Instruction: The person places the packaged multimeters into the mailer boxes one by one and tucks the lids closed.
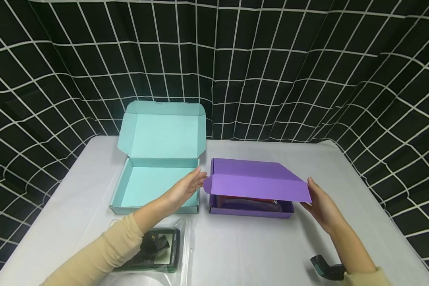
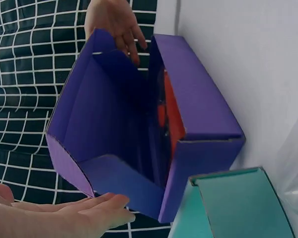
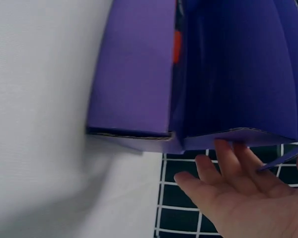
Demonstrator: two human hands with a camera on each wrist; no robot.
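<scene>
A purple cardboard box (image 1: 252,213) stands on the table with its lid (image 1: 259,186) tilted partway down over the tray. Inside lies a red and dark item (image 1: 250,201) in shiny clear wrap, mostly hidden by the lid. At the lid's left end, my left hand (image 1: 187,186) reaches in with straight fingers, its fingertips right at the side flap (image 2: 121,181). My right hand (image 1: 323,208) is at the lid's right end. Its extended fingers (image 3: 228,158) touch the outside of that side flap (image 3: 243,136), seen in the right wrist view.
Left of the purple box stands a teal box (image 1: 153,184), lid raised, nothing inside. A clear zip bag (image 1: 186,254) with a dark green packaged item (image 1: 169,250) lies in front, partly under the left arm. A small black object (image 1: 323,268) sits by the right forearm.
</scene>
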